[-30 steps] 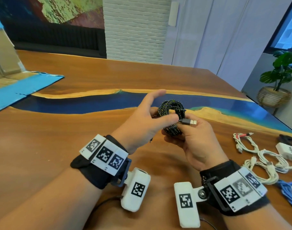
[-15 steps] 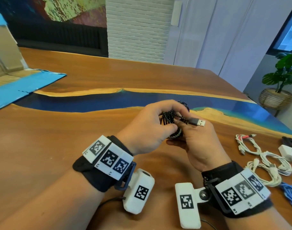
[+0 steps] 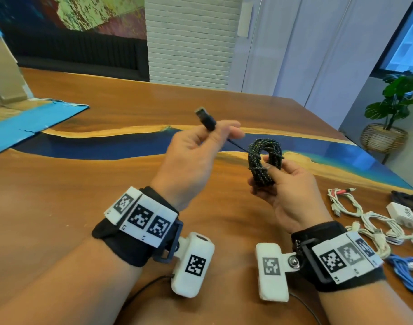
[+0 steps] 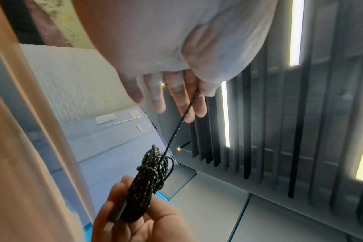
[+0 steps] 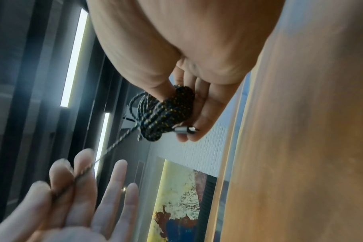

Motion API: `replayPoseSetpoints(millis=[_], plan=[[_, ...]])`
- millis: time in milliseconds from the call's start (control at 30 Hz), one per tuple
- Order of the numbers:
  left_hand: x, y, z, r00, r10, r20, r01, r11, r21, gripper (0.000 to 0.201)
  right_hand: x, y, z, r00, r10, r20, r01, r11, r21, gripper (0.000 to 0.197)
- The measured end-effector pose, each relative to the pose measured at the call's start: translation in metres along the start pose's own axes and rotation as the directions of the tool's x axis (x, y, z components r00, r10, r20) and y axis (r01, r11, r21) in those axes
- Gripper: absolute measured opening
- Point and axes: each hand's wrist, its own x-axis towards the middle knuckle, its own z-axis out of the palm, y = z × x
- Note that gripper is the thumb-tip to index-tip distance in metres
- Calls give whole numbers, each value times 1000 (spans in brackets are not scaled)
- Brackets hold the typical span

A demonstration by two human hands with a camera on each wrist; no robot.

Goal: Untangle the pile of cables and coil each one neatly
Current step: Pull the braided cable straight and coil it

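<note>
1. Your right hand (image 3: 287, 184) grips the coiled black cable (image 3: 264, 160) above the wooden table (image 3: 83, 184); the thumb passes through the loop and the fingers curl round the bundle from behind.
2. One small metal plug (image 5: 186, 130) lies against your right fingertips beside the coil (seen only from the right wrist view).
3. Your left hand (image 3: 191, 158) is raised to the left of the coil; thumb and forefinger pinch the cable just below the black USB plug (image 3: 205, 118), which points up and away from you; the other fingers are spread and fairly straight.
4. A short run of cable stretches from the left hand to the coil; it appears nearly straight in both wrist views.
5. The two hands are near each other but apart; neither touches the table.
6. To your right on the table lie tangled white cables (image 3: 365, 219), a white charger block (image 3: 402, 213), a blue cable (image 3: 407, 268) and a dark item at the frame edge that you cannot identify.
7. A blue-and-brown cardboard sheet (image 3: 36, 116) lies at the far left of the table; a potted plant (image 3: 393, 109) stands beyond its right end.
</note>
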Motion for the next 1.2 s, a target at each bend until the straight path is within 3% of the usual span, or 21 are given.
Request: replayPoseSetpoints(millis=[100,167,300,467,567,700,867,967,1067,1200], plan=[[2,1,2,997,-73,-28,63,966,-252,41,3,-5,-6,1000,-1,-6,1,999,45,17],[4,1,1,986,-154,-66,122,928,-352,38,2,-6,-3,1000,8,20,-10,998,65,16],[11,-3,-14,922,-349,-168,263,882,-391,35,-4,-6,3,995,21,97,-30,995,94,17],[16,-5,-27,845,-529,-83,447,782,-434,49,-13,-7,10,978,-7,210,-18,993,117,18],[14,-8,-26,845,-529,-81,491,826,-278,37,-17,-10,13,962,-37,272,-3,989,146,21],[10,-12,-20,881,-472,-24,470,881,-58,25,-20,-14,13,941,-44,335,-6,989,147,30],[3,-6,-13,883,-446,147,447,894,30,16,-21,-13,12,937,-24,349,-18,993,117,19],[2,-8,-12,877,-428,220,452,889,-74,26,-20,-10,11,935,10,355,-38,997,72,17],[2,-11,-12,860,-429,276,497,828,-260,31,-19,-5,12,933,45,356,-63,997,37,15],[1,-14,-9,846,-437,305,520,803,-291,35,-21,-5,15,933,65,354,-75,997,12,34]])
